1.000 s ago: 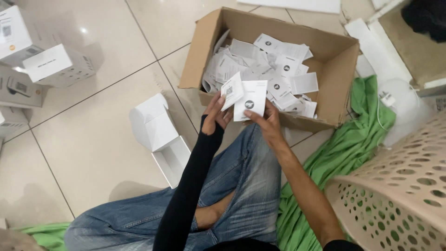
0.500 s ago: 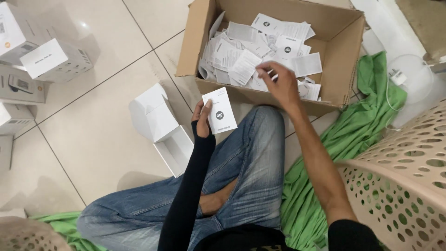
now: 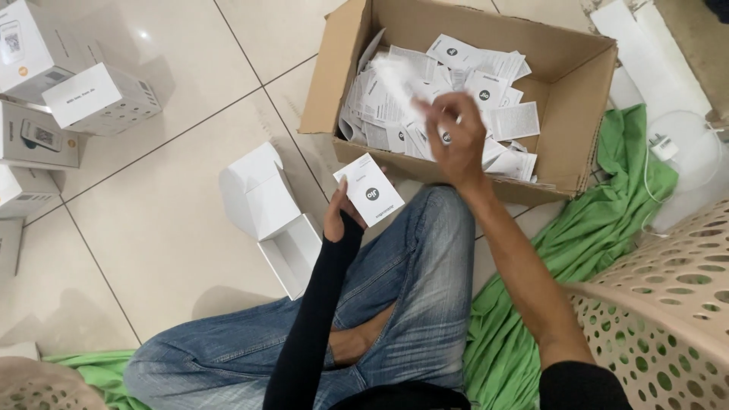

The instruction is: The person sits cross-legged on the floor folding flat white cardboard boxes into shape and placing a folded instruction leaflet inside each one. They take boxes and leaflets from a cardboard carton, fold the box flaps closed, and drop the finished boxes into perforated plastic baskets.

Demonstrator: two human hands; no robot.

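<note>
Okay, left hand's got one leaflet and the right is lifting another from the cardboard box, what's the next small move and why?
Probably bring the right hand back toward the left hand and lay its blurred leaflet on the one held there. The open white box sits just beside the left hand.

The person sat cross-legged on the floor. The left hand (image 3: 339, 215), on a black-sleeved forearm, was raised near the left knee with fingers closed in a pinch grip. The right hand (image 3: 454, 137), arm bare and extended farther forward, had fingers curled shut; its fingertips were motion-blurred.
</note>
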